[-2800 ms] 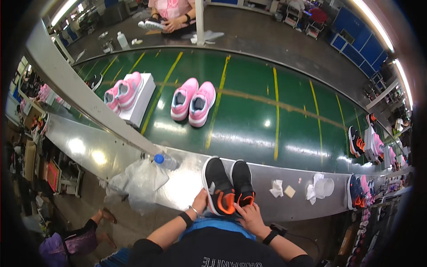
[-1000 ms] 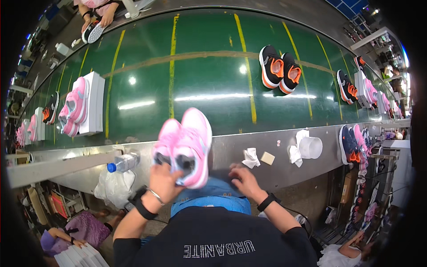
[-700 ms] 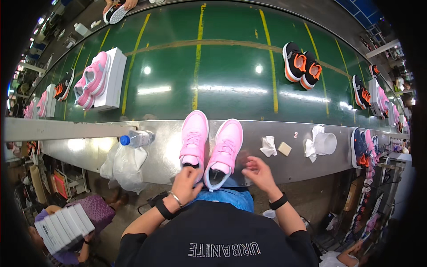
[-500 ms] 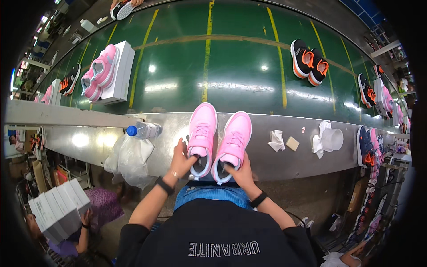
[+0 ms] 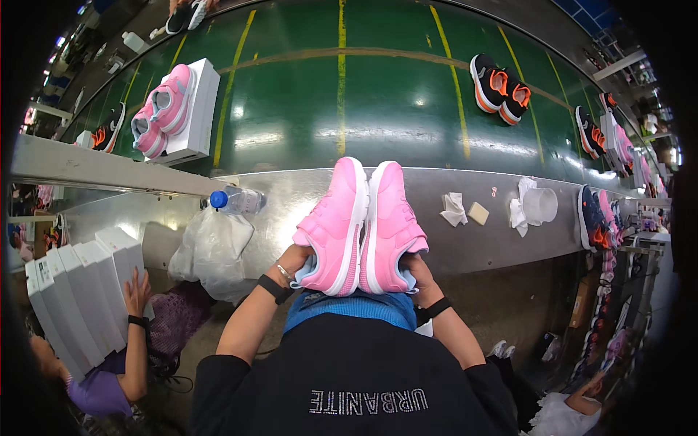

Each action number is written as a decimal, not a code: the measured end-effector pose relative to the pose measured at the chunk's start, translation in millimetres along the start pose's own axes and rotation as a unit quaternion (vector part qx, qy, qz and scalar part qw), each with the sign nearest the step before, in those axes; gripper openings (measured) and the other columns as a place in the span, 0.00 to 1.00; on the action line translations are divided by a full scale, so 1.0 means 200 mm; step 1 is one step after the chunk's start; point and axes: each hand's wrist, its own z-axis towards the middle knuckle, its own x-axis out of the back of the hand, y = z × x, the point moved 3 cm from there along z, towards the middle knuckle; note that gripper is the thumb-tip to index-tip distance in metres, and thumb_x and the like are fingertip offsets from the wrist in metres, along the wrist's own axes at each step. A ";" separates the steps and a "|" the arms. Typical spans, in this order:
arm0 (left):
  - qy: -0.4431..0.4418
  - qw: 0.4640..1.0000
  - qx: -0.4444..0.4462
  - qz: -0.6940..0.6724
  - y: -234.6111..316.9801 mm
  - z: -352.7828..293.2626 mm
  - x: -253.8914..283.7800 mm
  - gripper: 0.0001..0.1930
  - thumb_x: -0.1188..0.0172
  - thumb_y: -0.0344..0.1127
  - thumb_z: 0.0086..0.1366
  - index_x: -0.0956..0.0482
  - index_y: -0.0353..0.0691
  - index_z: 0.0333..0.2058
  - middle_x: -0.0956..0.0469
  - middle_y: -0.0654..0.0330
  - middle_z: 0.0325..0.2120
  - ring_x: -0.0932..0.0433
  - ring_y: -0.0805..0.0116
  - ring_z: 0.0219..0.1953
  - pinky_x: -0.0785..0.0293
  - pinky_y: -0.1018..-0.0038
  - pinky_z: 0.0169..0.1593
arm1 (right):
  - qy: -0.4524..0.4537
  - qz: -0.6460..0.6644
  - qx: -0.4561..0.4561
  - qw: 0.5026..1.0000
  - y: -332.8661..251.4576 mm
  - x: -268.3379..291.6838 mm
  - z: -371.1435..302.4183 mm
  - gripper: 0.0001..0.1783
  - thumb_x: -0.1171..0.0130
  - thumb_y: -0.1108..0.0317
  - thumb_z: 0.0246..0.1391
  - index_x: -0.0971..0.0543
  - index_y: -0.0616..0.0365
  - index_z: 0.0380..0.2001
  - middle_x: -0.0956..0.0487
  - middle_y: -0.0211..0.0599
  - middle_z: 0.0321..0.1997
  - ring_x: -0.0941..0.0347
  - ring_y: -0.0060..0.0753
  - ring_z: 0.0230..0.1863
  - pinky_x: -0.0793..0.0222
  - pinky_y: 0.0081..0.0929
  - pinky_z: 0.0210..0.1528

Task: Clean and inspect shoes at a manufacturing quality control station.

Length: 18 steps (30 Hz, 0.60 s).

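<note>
Two pink sneakers with white soles are in my hands, tipped onto their sides so the soles meet in the middle. My left hand point(image 5: 295, 259) grips the left sneaker point(image 5: 332, 231) from inside its collar, with the fingers mostly hidden. On the other side my right hand point(image 5: 417, 269) holds the right sneaker point(image 5: 388, 225) the same way. Both toes point away from me, over the metal ledge point(image 5: 302, 190), and the heels are close to my waist.
A blue-capped bottle point(image 5: 238, 201) and a clear plastic bag point(image 5: 211, 247) lie left. Crumpled paper point(image 5: 454, 209), a beige block point(image 5: 478, 213) and a translucent cup point(image 5: 540, 206) sit right. Shoes stand on the green conveyor point(image 5: 291, 94). At lower left a person carries white boxes point(image 5: 87, 294).
Both sneakers have turned from upright onto their sides, soles now together, and come slightly nearer me. The person with the boxes at left has moved closer to the ledge.
</note>
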 end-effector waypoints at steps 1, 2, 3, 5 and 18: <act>-0.004 1.000 0.002 0.000 -0.01 0.01 0.01 0.17 0.48 0.23 0.55 0.31 0.30 0.45 0.25 0.54 0.39 0.24 0.66 0.39 0.27 0.74 0.43 | 0.004 0.000 0.002 1.000 0.01 0.02 -0.01 0.28 0.51 0.76 0.43 0.36 0.62 0.52 0.28 0.40 0.46 0.30 0.34 0.46 0.34 0.27 0.48; -0.010 1.000 -0.010 -0.016 -0.03 0.01 0.03 0.16 0.48 0.24 0.56 0.31 0.30 0.45 0.25 0.54 0.39 0.24 0.67 0.39 0.27 0.74 0.43 | 0.014 0.009 -0.007 1.000 0.01 0.01 -0.02 0.29 0.51 0.77 0.43 0.37 0.63 0.53 0.29 0.40 0.47 0.30 0.34 0.47 0.34 0.27 0.49; -0.015 0.999 -0.023 -0.032 -0.04 0.02 0.05 0.15 0.48 0.24 0.57 0.31 0.31 0.45 0.25 0.55 0.39 0.24 0.67 0.38 0.27 0.73 0.43 | 0.023 0.018 -0.015 0.999 0.02 0.01 -0.03 0.29 0.52 0.77 0.43 0.38 0.63 0.54 0.29 0.40 0.48 0.31 0.34 0.47 0.35 0.27 0.50; -0.021 0.998 -0.032 -0.050 -0.05 0.01 0.06 0.15 0.49 0.25 0.58 0.31 0.31 0.44 0.25 0.55 0.39 0.24 0.67 0.38 0.27 0.73 0.42 | 0.013 0.021 -0.013 1.000 0.02 0.00 -0.04 0.29 0.52 0.78 0.43 0.39 0.63 0.54 0.30 0.40 0.49 0.31 0.34 0.48 0.35 0.27 0.51; -0.058 0.998 -0.026 -0.019 -0.01 -0.05 0.05 0.17 0.48 0.31 0.61 0.34 0.34 0.48 0.28 0.56 0.44 0.27 0.69 0.43 0.30 0.74 0.46 | -0.025 -0.022 -0.047 0.998 0.07 0.06 -0.04 0.27 0.51 0.70 0.52 0.41 0.62 0.56 0.33 0.41 0.53 0.33 0.33 0.51 0.37 0.27 0.53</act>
